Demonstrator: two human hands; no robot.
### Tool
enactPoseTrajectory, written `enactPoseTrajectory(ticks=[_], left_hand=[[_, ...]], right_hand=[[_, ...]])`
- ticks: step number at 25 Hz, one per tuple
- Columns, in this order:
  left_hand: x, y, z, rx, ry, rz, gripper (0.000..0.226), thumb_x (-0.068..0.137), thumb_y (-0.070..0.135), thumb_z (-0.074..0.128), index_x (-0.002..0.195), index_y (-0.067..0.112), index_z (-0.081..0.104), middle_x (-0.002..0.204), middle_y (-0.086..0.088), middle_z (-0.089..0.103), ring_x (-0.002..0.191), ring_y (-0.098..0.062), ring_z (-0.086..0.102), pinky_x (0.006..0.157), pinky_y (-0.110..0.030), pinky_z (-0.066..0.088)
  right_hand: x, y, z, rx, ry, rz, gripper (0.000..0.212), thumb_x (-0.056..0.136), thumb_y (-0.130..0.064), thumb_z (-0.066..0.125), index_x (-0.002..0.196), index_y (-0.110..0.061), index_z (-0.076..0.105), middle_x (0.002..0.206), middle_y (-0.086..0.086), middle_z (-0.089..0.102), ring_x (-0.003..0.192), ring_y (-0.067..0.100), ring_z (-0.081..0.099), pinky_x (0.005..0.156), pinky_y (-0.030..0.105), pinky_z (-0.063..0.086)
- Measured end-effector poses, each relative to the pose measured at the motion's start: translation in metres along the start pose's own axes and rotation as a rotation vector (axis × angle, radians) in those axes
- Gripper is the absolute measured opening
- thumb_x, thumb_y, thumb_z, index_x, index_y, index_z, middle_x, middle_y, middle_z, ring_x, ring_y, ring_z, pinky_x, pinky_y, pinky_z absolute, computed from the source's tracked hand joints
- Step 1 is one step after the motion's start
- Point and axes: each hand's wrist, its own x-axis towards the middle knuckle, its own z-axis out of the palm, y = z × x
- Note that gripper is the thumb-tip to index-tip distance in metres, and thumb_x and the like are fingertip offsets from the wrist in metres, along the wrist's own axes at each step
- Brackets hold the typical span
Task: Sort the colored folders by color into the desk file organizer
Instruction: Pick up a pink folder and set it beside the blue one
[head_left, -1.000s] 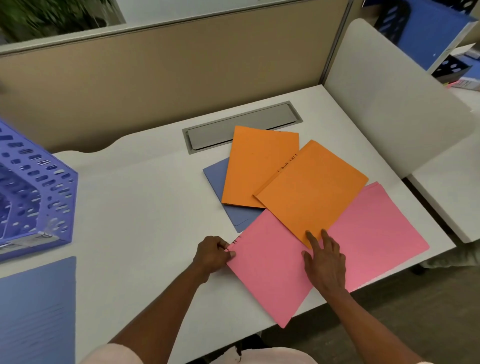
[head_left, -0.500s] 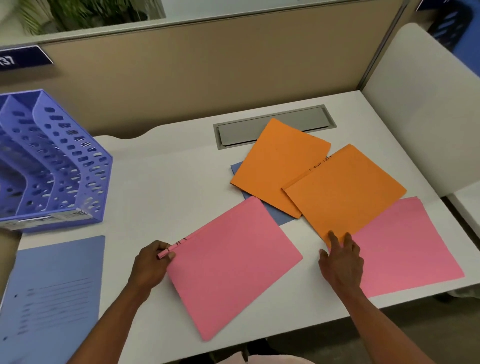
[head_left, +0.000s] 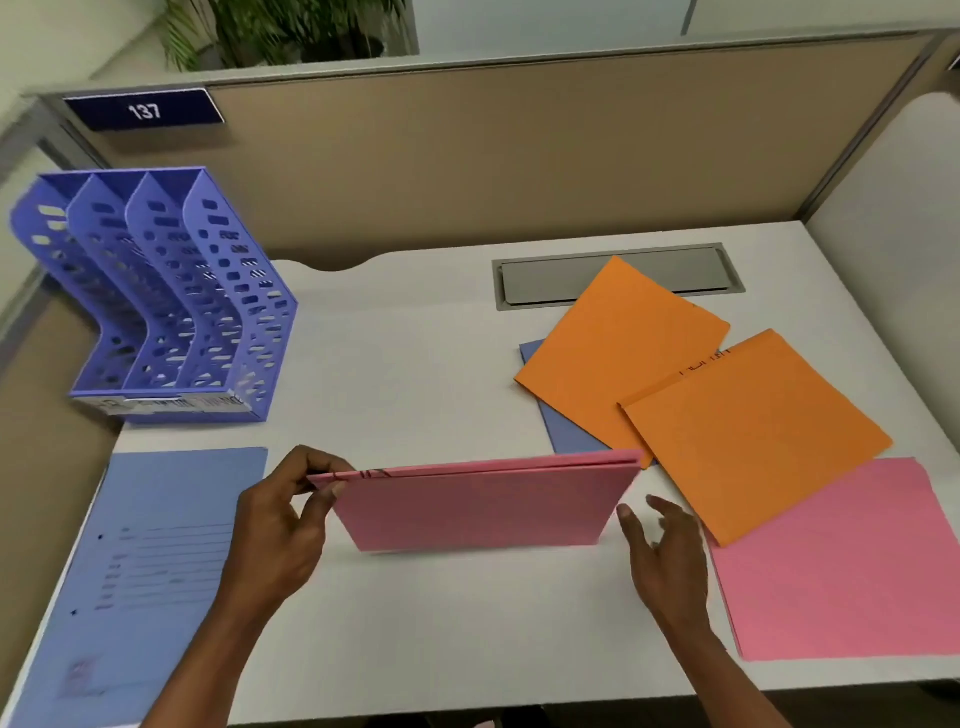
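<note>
Lying before the purple organizer (head_left: 171, 312) is a blue folder (head_left: 156, 571).

Grey cable flap (head_left: 545, 283), 137 sign (head_left: 144, 110), leafy plant (head_left: 291, 31)

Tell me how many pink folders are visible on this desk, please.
2. The upright pink folder is held on edge at the desk's front middle, pinched by the left hand. The flat pink folder lies front right, its corner under an orange folder. More could hide beneath it.
</note>
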Motion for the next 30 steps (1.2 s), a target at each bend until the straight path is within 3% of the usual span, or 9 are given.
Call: enactPoseTrajectory(ticks=[1,3,8,11,15,18,23,25,30], left_hand=[[0.000,0.006,-0.002,-0.024,-0.006,0.050,0.023,0.095,0.000,0.069,0.104,0.022,0.070,0.104,0.011,0.077,0.100,-0.008,0.072,0.086,-0.014,0.052],[0.003,0.011,-0.008,-0.086,-0.004,0.109,0.024,0.095,0.000,0.068,0.106,0.020,0.072,0.111,0.009,0.078,0.112,-0.011,0.072,0.096,-0.023,0.052],[0.009,-0.003,-0.018,-0.303,-0.063,0.171,0.026,0.091,-0.013,0.067,0.102,0.010,0.070,0.119,-0.003,0.077,0.135,-0.022,0.061,0.107,-0.042,0.054],[0.006,-0.010,-0.018,-0.438,-0.048,0.111,0.029,0.090,-0.009,0.070,0.111,0.010,0.072,0.138,-0.003,0.069,0.145,-0.021,0.051,0.106,-0.038,0.054],[-0.007,0.004,0.005,-0.723,0.177,-0.294,0.066,0.087,-0.001,0.076,0.144,0.027,0.056,0.141,0.008,0.066,0.132,-0.013,0.063,0.100,-0.035,0.059],[-0.031,0.016,0.032,-0.854,0.110,-0.496,0.039,0.094,0.019,0.073,0.132,0.028,0.065,0.126,0.002,0.076,0.115,-0.022,0.074,0.090,-0.036,0.064],[-0.055,0.023,0.055,-0.661,0.015,-0.657,0.040,0.085,0.009,0.083,0.116,0.028,0.067,0.104,0.007,0.082,0.090,-0.014,0.080,0.078,-0.039,0.066],[-0.056,0.021,0.049,-0.577,0.043,-0.685,0.036,0.087,0.006,0.081,0.112,0.028,0.068,0.097,0.012,0.082,0.085,-0.009,0.079,0.072,-0.031,0.065],[-0.054,0.001,0.018,-0.528,-0.097,-0.596,0.044,0.092,0.001,0.074,0.119,0.035,0.069,0.102,0.009,0.082,0.094,-0.015,0.079,0.079,-0.035,0.065]], right_hand=[[-0.003,-0.011,0.003,0.281,-0.073,0.122,0.021,0.104,-0.042,0.064,0.124,-0.034,0.067,0.132,0.013,0.070,0.120,0.036,0.068,0.098,0.055,0.059],[0.003,-0.022,0.004,0.687,-0.204,0.367,0.034,0.102,-0.053,0.064,0.120,-0.025,0.071,0.114,0.016,0.080,0.107,0.036,0.077,0.095,0.056,0.061],[0.015,-0.022,-0.006,0.503,-0.589,0.442,0.064,0.068,-0.019,0.090,0.128,-0.003,0.073,0.107,0.016,0.082,0.086,0.027,0.078,0.062,0.032,0.061],[0.008,-0.017,0.000,0.588,-0.719,0.494,0.068,0.072,0.003,0.086,0.137,0.001,0.064,0.118,0.026,0.078,0.092,0.034,0.079,0.071,0.038,0.066],[-0.013,-0.011,0.015,0.740,-0.663,0.528,0.074,0.072,0.012,0.081,0.139,-0.008,0.056,0.124,0.031,0.074,0.103,0.041,0.077,0.078,0.048,0.068],[-0.034,-0.012,0.035,0.763,-0.547,0.571,0.083,0.078,0.021,0.075,0.145,-0.020,0.048,0.125,0.029,0.075,0.114,0.046,0.071,0.079,0.053,0.067],[-0.058,-0.011,0.047,0.557,-0.568,0.500,0.073,0.086,0.015,0.076,0.146,-0.018,0.051,0.126,0.021,0.075,0.112,0.042,0.074,0.088,0.055,0.063],[-0.059,-0.016,0.045,0.448,-0.554,0.467,0.073,0.076,0.007,0.089,0.137,-0.018,0.057,0.110,0.021,0.080,0.107,0.042,0.076,0.097,0.059,0.061],[-0.048,-0.031,0.047,0.263,-0.464,0.326,0.042,0.079,-0.009,0.092,0.118,-0.010,0.074,0.100,0.012,0.084,0.107,0.035,0.075,0.104,0.057,0.057]])
